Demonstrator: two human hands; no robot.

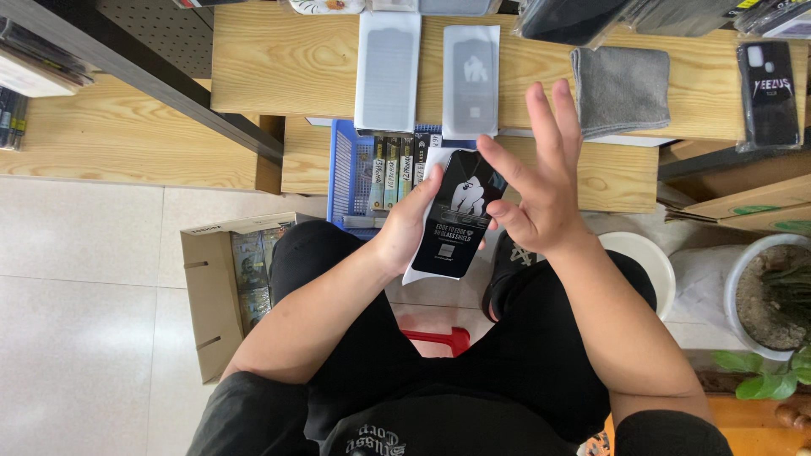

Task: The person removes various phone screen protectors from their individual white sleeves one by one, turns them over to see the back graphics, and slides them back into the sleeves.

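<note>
Gripping a black packet along its 9 o'clock edge, the left hand is holding it upright over the lap. The right hand is hovering at the packet's 3 o'clock, fingers spread open, one fingertip apparently brushing it. A blue basket is sitting at 10 o'clock, a grey cloth at 1 o'clock.

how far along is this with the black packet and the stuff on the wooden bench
Looks done: two pale flat packets lie side by side on the wooden bench, a grey cloth next to them. In hand: the left hand holds a black packet; the right hand is open beside it, fingers spread. Left: the packet looks unopened, and more packets stand in the blue basket.
</note>
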